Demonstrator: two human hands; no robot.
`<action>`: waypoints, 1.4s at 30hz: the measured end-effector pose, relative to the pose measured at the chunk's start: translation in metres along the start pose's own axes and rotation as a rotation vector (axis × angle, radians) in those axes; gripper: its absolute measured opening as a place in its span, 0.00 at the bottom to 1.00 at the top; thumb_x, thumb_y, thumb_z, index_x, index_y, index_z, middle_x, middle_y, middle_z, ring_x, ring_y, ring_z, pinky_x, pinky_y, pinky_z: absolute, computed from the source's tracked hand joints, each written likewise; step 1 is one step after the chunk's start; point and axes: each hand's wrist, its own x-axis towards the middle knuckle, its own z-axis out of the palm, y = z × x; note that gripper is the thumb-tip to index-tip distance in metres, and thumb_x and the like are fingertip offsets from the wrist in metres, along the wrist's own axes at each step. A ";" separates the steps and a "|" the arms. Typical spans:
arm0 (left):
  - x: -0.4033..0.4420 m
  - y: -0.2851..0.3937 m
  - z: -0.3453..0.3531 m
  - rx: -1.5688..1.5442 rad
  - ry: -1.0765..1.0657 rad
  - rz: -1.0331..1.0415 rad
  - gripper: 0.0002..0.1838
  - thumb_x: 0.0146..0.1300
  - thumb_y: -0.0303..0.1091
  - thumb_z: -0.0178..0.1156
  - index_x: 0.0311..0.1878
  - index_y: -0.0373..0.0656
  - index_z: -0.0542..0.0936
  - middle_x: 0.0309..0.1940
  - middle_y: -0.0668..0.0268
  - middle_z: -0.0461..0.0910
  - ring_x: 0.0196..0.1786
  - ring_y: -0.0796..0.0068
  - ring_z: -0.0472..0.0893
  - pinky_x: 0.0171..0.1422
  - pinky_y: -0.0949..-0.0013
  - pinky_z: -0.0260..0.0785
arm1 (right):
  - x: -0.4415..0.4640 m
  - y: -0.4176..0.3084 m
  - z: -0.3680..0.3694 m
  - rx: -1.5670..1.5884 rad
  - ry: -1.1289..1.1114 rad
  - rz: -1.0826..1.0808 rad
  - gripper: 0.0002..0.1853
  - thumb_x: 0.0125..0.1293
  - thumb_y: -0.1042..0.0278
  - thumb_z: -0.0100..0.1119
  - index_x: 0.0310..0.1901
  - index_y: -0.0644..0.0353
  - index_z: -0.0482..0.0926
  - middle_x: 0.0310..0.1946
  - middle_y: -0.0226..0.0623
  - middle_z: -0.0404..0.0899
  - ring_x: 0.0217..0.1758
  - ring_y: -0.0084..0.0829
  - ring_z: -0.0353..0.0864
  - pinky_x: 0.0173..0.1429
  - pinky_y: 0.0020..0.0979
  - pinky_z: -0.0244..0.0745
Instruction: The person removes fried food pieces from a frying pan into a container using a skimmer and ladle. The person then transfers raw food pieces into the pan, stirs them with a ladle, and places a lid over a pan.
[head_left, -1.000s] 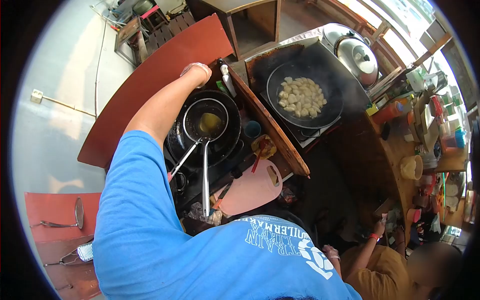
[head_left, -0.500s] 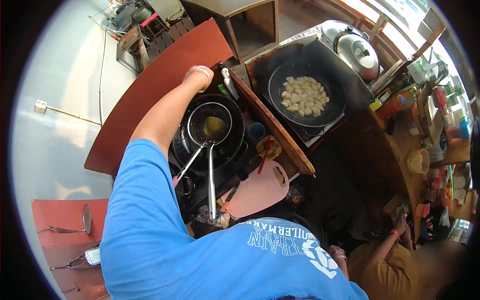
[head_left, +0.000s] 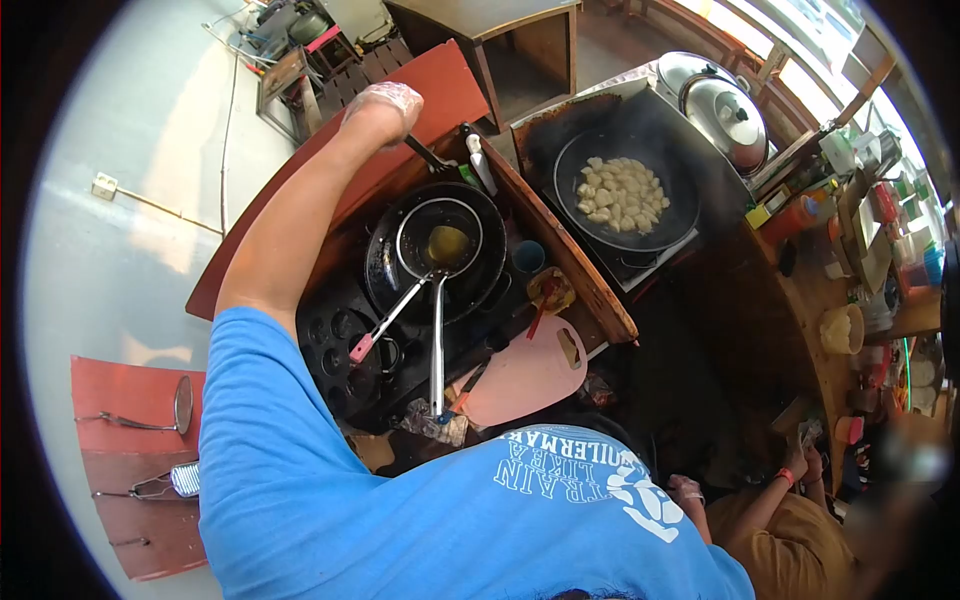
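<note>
My left hand (head_left: 385, 112), in a clear plastic glove, is closed on a dark long-handled utensil, perhaps a spatula (head_left: 432, 155). It is raised over the red panel (head_left: 440, 85), above the far corner of the wooden-sided counter. Close by the utensil lies a white-handled knife (head_left: 480, 165). A strainer with a long handle (head_left: 437, 350) and tongs with pink tips (head_left: 385, 325) rest over a black wok (head_left: 385, 265). My right hand (head_left: 688, 492), also gloved, is low beside my shirt with fingers curled; anything inside is hidden.
Pale chunks (head_left: 622, 195) steam in a black pan (head_left: 575, 215) on the stove. Big metal lids (head_left: 725, 115) stand behind it. A pink cutting board (head_left: 530, 375), a blue cup (head_left: 528, 257) and a molded pan (head_left: 340, 345) are nearer. At right, a co-worker's hands (head_left: 805, 455) are by a cluttered shelf.
My left hand has risen from the counter's far corner, up and to the left, with the dark utensil now showing in it. My right hand stays low at my side.
</note>
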 end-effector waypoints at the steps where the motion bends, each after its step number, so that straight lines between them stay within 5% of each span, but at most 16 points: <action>1: -0.006 -0.004 -0.005 0.025 0.001 -0.011 0.11 0.52 0.20 0.63 0.40 0.38 0.87 0.47 0.50 0.85 0.52 0.56 0.85 0.53 0.58 0.79 | 0.013 0.010 -0.007 -0.001 -0.003 -0.001 0.08 0.61 0.70 0.57 0.26 0.43 0.71 0.21 0.22 0.65 0.19 0.23 0.63 0.21 0.27 0.53; 3: -0.027 -0.014 -0.013 0.031 0.014 -0.033 0.08 0.54 0.22 0.61 0.37 0.38 0.87 0.45 0.50 0.85 0.52 0.56 0.85 0.54 0.59 0.79 | 0.025 0.019 -0.014 0.101 -0.052 -0.007 0.07 0.60 0.70 0.58 0.29 0.45 0.73 0.22 0.22 0.66 0.20 0.22 0.63 0.21 0.28 0.55; 4: -0.038 -0.022 -0.012 0.045 0.110 -0.033 0.07 0.55 0.23 0.61 0.36 0.38 0.86 0.44 0.50 0.85 0.52 0.55 0.85 0.54 0.59 0.78 | -0.011 -0.061 0.001 0.471 0.186 0.404 0.04 0.59 0.70 0.60 0.32 0.46 0.75 0.22 0.22 0.67 0.20 0.22 0.64 0.21 0.28 0.58; 8: -0.112 -0.027 -0.037 0.059 0.226 -0.005 0.06 0.58 0.25 0.58 0.36 0.37 0.83 0.42 0.50 0.85 0.50 0.53 0.84 0.55 0.57 0.77 | 0.013 -0.046 -0.004 0.461 0.243 0.399 0.05 0.58 0.68 0.62 0.34 0.46 0.76 0.22 0.23 0.67 0.20 0.22 0.64 0.21 0.27 0.59; 13: -0.142 -0.006 -0.006 0.079 0.293 0.117 0.07 0.60 0.28 0.57 0.33 0.38 0.83 0.39 0.51 0.84 0.46 0.52 0.84 0.52 0.54 0.77 | 0.046 -0.029 -0.017 0.463 0.058 0.371 0.03 0.61 0.65 0.61 0.36 0.46 0.78 0.22 0.25 0.68 0.20 0.24 0.65 0.23 0.30 0.62; 17: -0.140 0.007 0.012 0.071 0.168 0.119 0.06 0.56 0.28 0.58 0.33 0.40 0.83 0.38 0.51 0.84 0.47 0.53 0.84 0.53 0.57 0.76 | 0.046 -0.037 -0.018 0.386 0.124 0.332 0.09 0.63 0.63 0.64 0.44 0.51 0.79 0.31 0.30 0.76 0.28 0.33 0.74 0.28 0.39 0.72; 21: -0.130 -0.023 0.020 0.033 0.395 0.113 0.04 0.52 0.28 0.61 0.31 0.39 0.80 0.35 0.52 0.82 0.44 0.51 0.83 0.51 0.56 0.76 | 0.027 -0.052 -0.007 0.368 0.221 0.326 0.07 0.63 0.64 0.62 0.42 0.51 0.78 0.29 0.30 0.74 0.25 0.27 0.71 0.24 0.31 0.67; 24: -0.127 -0.025 -0.014 0.111 0.270 0.054 0.11 0.63 0.29 0.53 0.44 0.39 0.83 0.45 0.51 0.84 0.52 0.53 0.83 0.56 0.54 0.77 | 0.032 -0.013 -0.010 0.462 0.096 0.324 0.10 0.64 0.63 0.61 0.46 0.51 0.78 0.30 0.30 0.75 0.26 0.28 0.72 0.25 0.30 0.68; 27: -0.066 -0.035 0.027 0.088 0.382 0.033 0.06 0.62 0.27 0.54 0.37 0.39 0.80 0.40 0.51 0.83 0.49 0.49 0.82 0.54 0.52 0.74 | 0.020 0.000 -0.008 0.526 0.036 0.395 0.11 0.63 0.62 0.62 0.47 0.51 0.78 0.30 0.29 0.74 0.26 0.28 0.72 0.25 0.30 0.67; 31: -0.029 -0.001 0.032 0.030 0.160 -0.005 0.13 0.61 0.24 0.56 0.47 0.40 0.85 0.53 0.52 0.82 0.57 0.55 0.82 0.59 0.55 0.77 | 0.017 0.026 -0.002 0.507 0.065 0.346 0.13 0.63 0.61 0.63 0.48 0.51 0.78 0.31 0.29 0.74 0.27 0.29 0.73 0.26 0.31 0.67; 32: -0.024 0.009 0.031 0.031 0.158 -0.002 0.13 0.61 0.24 0.56 0.47 0.40 0.85 0.53 0.52 0.82 0.57 0.55 0.82 0.59 0.55 0.77 | 0.012 0.026 0.001 0.533 0.103 0.375 0.04 0.64 0.62 0.59 0.36 0.46 0.73 0.26 0.27 0.69 0.23 0.29 0.68 0.24 0.32 0.63; 33: -0.019 0.020 0.029 0.000 0.068 0.001 0.14 0.60 0.23 0.57 0.48 0.40 0.85 0.54 0.53 0.81 0.57 0.55 0.82 0.59 0.55 0.77 | 0.009 0.027 0.002 0.558 0.141 0.404 0.12 0.65 0.63 0.55 0.24 0.42 0.68 0.21 0.25 0.63 0.19 0.28 0.63 0.23 0.33 0.60; 34: -0.014 0.028 0.029 -0.031 -0.024 0.003 0.16 0.59 0.23 0.58 0.50 0.40 0.85 0.56 0.53 0.81 0.58 0.55 0.82 0.60 0.55 0.77 | 0.004 0.029 -0.003 0.498 0.119 0.478 0.06 0.66 0.62 0.55 0.30 0.46 0.78 0.26 0.33 0.76 0.26 0.38 0.75 0.30 0.42 0.72; 38: 0.029 0.048 0.055 -0.077 -0.148 0.021 0.18 0.55 0.20 0.65 0.50 0.39 0.85 0.57 0.54 0.81 0.59 0.55 0.81 0.59 0.54 0.79 | 0.018 -0.014 -0.019 0.458 0.214 0.442 0.05 0.65 0.63 0.56 0.30 0.45 0.77 0.25 0.31 0.74 0.24 0.34 0.74 0.28 0.38 0.70; 42: 0.056 0.065 0.066 -0.048 -0.323 0.021 0.18 0.58 0.22 0.61 0.53 0.39 0.84 0.57 0.59 0.82 0.57 0.56 0.83 0.53 0.51 0.81 | 0.013 -0.035 -0.019 0.445 0.241 0.412 0.04 0.64 0.64 0.57 0.30 0.44 0.76 0.24 0.29 0.73 0.22 0.29 0.72 0.25 0.35 0.68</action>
